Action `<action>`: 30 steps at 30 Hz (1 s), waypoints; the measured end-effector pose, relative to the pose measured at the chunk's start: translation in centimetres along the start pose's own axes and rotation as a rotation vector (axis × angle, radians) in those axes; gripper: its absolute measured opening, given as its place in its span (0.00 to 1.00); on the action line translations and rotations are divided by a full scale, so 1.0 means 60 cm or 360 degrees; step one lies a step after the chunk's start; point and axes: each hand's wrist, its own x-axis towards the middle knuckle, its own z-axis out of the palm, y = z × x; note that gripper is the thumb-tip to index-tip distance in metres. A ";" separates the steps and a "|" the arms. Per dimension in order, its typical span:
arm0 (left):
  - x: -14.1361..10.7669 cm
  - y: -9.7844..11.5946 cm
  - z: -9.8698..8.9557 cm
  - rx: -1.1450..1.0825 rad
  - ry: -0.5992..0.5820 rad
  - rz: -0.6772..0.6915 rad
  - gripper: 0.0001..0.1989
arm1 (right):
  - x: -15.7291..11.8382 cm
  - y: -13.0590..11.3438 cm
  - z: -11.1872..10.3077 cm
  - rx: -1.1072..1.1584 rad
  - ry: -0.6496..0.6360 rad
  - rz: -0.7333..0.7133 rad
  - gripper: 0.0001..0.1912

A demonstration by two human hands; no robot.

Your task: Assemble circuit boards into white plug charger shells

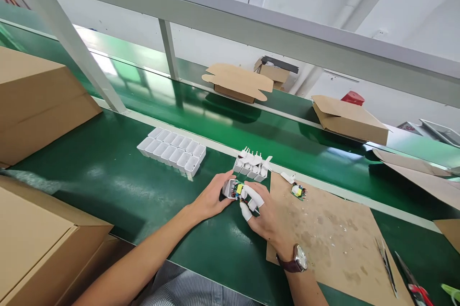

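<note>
My left hand is closed around a white plastic housing, its open side facing right. In my right hand, with white covers on the thumb and forefinger, I pinch a small circuit board with a yellow part. The board is at the mouth of the housing; how far inside it sits I cannot tell. Just beyond my hands stands a cluster of white housings with wires and white parts on top. To the left, open white housings stand in two rows. Another circuit board lies to the right.
A stained cardboard sheet covers the bench on my right, with tweezers and scissors near its right edge. Large cartons stand at left. Behind a pale ledge runs a green conveyor; flat boxes lie beyond.
</note>
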 end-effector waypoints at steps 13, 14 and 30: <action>0.006 0.003 0.005 0.0149 -0.0014 0.0200 0.37 | -0.011 0.006 0.000 -0.0123 -0.0020 -0.0025 0.37; 0.006 0.003 0.006 0.0155 -0.0025 0.0195 0.37 | -0.012 0.006 0.000 -0.0129 -0.0022 -0.0023 0.38; 0.006 -0.003 0.009 0.0141 -0.0049 0.0295 0.41 | -0.013 0.006 -0.003 -0.0136 -0.0077 0.0045 0.37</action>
